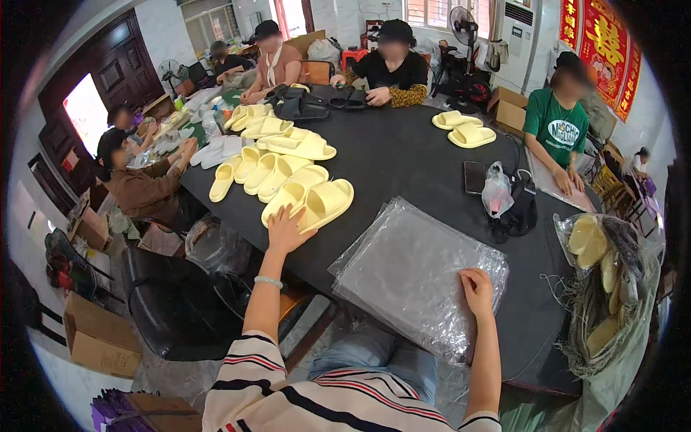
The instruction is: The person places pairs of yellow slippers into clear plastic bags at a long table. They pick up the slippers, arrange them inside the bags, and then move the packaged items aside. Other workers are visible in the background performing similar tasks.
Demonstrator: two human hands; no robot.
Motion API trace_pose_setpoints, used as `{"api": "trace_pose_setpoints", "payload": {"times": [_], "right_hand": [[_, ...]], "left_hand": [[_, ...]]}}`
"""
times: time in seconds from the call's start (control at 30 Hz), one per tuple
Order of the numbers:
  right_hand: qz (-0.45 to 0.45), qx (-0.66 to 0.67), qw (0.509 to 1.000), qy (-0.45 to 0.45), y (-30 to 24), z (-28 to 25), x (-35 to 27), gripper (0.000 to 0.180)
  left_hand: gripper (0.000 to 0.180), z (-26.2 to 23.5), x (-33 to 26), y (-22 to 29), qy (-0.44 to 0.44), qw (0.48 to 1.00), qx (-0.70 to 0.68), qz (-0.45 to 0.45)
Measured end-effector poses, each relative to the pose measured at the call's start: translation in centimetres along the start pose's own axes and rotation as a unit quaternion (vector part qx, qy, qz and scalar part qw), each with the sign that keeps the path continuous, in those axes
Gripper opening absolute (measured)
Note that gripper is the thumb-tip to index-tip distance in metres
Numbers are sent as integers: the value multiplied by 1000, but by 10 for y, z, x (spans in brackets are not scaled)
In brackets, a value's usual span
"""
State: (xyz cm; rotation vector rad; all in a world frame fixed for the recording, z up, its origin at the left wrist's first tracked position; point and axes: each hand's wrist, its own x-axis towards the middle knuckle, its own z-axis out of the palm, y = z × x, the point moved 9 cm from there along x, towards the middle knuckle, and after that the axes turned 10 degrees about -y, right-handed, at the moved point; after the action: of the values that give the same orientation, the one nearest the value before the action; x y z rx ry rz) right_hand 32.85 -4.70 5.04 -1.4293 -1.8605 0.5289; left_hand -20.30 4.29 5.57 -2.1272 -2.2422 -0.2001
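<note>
The person is reaching out with the left hand (286,232) toward a pair of pale yellow slippers (317,202) lying at the near end of a long row on the black table (403,158), while the right hand (477,286) is resting on a stack of clear plastic bags (414,270). The step in hand looks like the pick-up of a slipper pair alongside the readying of a bag. The left fingers are lying spread and flat, their tips touching the near edge of the nearest slipper and not yet closing around it; the slippers are sitting just beyond the palm, overlapping one another. The right fingers are lying together and slightly curled, pressing down on the top bag near the stack's right edge, with nothing pinched between them. The next move probably calls for the left fingers curling over the slipper edge for a firm hold, and the right fingertips peeling a single thin sheet off the slippery pile. Other people are sitting around the table, and a mesh sack (612,302) with more slippers is hanging at the right.
</note>
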Motion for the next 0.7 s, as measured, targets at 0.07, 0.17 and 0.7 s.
{"api": "trace_pose_setpoints", "payload": {"times": [0.07,0.17,0.7], "right_hand": [[7,1,1000,-4,2,1,2,12],[0,-2,1000,0,3,1,0,11],[-46,-208,973,-88,-47,6,-4,37]], "left_hand": [[75,2,7,-6,-2,1000,-1,-3],[75,3,19,-11,-5,1000,-6,-3],[68,0,-26,175,-121,941,-223,222]]}}
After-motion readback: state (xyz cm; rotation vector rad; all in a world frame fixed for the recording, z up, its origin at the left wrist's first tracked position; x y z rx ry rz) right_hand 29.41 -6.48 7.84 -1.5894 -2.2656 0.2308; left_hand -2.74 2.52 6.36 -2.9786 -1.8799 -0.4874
